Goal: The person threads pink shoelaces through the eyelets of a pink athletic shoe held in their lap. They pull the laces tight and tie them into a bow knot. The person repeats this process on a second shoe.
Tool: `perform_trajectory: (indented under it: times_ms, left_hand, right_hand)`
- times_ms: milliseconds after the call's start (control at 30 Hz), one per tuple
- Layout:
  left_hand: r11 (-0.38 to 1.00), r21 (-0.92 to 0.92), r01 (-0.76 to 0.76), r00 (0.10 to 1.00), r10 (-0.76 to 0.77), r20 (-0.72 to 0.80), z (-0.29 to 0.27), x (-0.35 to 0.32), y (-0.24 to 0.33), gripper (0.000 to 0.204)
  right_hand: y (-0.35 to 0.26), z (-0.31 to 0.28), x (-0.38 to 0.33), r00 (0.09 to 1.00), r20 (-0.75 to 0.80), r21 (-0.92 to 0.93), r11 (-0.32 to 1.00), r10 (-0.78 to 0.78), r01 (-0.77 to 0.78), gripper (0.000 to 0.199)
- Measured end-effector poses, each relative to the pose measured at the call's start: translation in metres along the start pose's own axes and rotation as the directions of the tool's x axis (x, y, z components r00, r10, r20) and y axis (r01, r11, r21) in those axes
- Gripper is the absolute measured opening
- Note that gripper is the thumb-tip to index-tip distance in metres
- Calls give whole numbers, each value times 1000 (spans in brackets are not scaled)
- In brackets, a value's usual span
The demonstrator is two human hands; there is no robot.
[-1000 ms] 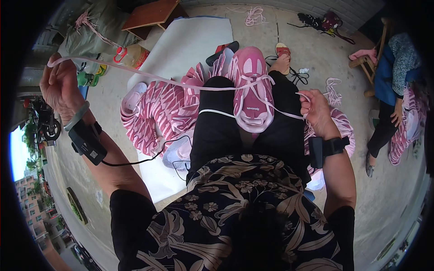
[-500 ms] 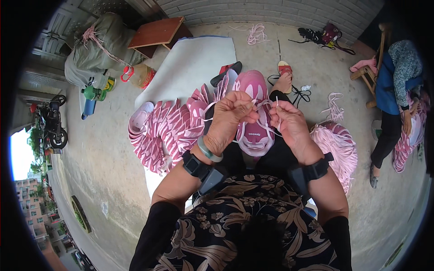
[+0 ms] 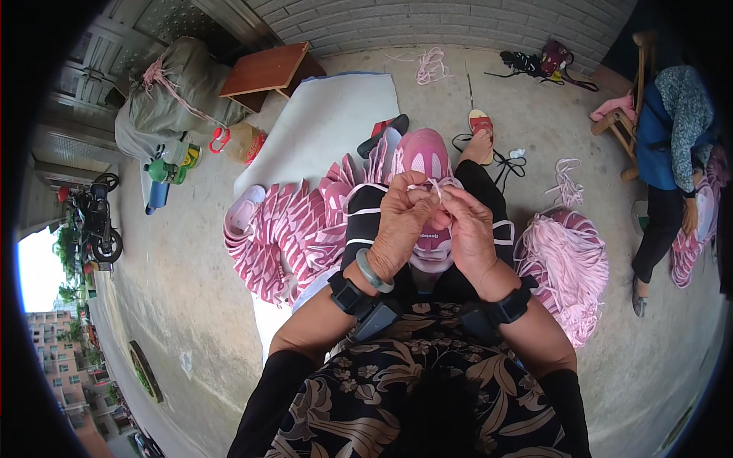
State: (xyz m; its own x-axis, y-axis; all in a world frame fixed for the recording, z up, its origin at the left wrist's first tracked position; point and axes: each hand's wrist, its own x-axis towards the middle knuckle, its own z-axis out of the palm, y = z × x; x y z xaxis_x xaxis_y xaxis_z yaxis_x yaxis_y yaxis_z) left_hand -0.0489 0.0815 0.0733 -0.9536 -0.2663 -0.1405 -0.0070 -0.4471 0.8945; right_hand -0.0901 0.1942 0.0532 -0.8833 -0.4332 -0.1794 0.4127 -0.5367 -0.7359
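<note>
A pink shoe upper (image 3: 424, 156) rests on my lap, its toe pointing away from me. My left hand (image 3: 398, 227) and my right hand (image 3: 467, 229) meet over its middle. Both pinch the pale pink lace (image 3: 432, 185) between their fingertips, close together. Much of the shoe upper is hidden under my hands. A green bangle and a black wrist device sit on my left wrist; a black device is on my right wrist.
A fanned stack of pink shoe uppers (image 3: 282, 229) lies on a white mat (image 3: 321, 130) to my left. A heap of pink laces (image 3: 565, 263) sits at my right. Another person (image 3: 676, 153) sits on a chair at far right. A wooden stool (image 3: 263, 70) and a motorbike (image 3: 95, 217) stand farther off.
A second ago my arms were spread wide, pulling the lace taut. They have come together over the shoe upper, and both hands now pinch the lace at its middle.
</note>
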Motion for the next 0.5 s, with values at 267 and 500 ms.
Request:
perform_trajectory:
  times_ms: [267, 500]
  left_hand:
    - [983, -174, 60, 996, -70, -49, 4, -4, 0, 26]
    - [991, -113, 75, 993, -85, -85, 2, -4, 2, 26]
  right_hand:
    - [-1, 2, -2, 977, 97, -219, 953, -190, 207, 14]
    - [8, -4, 1, 968, 109, -293, 923, -228, 251, 11]
